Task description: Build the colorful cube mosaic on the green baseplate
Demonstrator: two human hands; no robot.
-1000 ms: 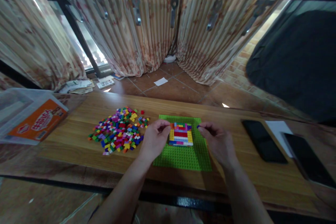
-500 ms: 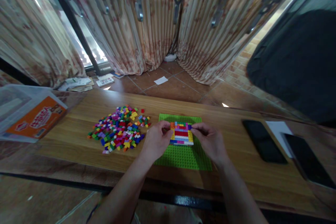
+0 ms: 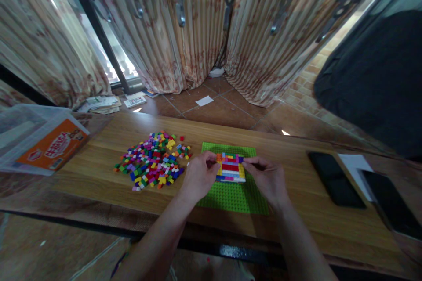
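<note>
A green studded baseplate [image 3: 231, 199] lies on the wooden table, bearing a small multicoloured block build [image 3: 230, 167] with red, yellow, white and blue rows. My left hand [image 3: 200, 175] is closed at the build's left edge, fingertips touching it by the orange bricks [image 3: 219, 157]. On the other side, my right hand [image 3: 267, 178] pinches a dark blue brick [image 3: 241, 160] at the build's upper right corner. The fingers partly cover both edges, so whether that brick is pressed down I cannot tell.
Loose coloured bricks [image 3: 150, 162] form a pile left of the baseplate. A clear plastic bin [image 3: 42, 116] with an orange label stands at the far left. Two dark phones, one the nearer phone [image 3: 334, 179], and a white paper [image 3: 354, 169] lie on the right.
My right hand has moved left, bringing the dark blue brick from beside the build onto its upper right corner. My left hand stays at the left edge.
</note>
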